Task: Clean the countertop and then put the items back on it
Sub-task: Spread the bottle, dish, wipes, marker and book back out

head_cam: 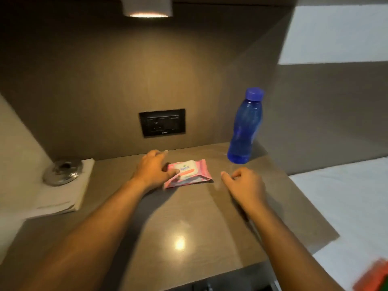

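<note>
A pink pack of wet wipes [194, 171] with a white lid lies flat on the brown countertop [189, 217], near the back wall. My left hand [153, 168] rests on the pack's left end, thumb on its top and fingers around its far side. My right hand [244, 185] hovers just right of the pack, fingers loosely curled, holding nothing. A blue plastic bottle [245, 127] with a blue cap stands upright at the back right corner of the countertop.
A folded white cloth [63, 198] lies at the left edge with a round metal dish [63, 171] on it. A black socket panel [162, 122] sits in the back wall. White bedding [346, 196] lies to the right, something orange [373, 276] at bottom right.
</note>
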